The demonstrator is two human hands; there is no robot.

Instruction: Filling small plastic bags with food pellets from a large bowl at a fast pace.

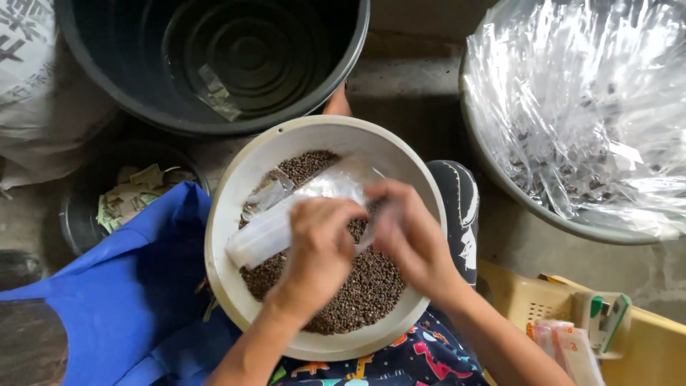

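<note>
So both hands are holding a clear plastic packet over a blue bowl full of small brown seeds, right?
Not quite: the bowl is cream-white, not blue. The head view shows the left hand and right hand holding the clear plastic packet over the small brown seeds; the blue thing is cloth beside it.

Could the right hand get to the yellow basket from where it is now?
Probably yes: the right hand is over the bowl, and the yellow basket sits open just beside that forearm, nothing between.

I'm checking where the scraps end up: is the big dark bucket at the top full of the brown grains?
No, the dark bucket holds only a scrap of clear film on its bare ribbed bottom.
</note>
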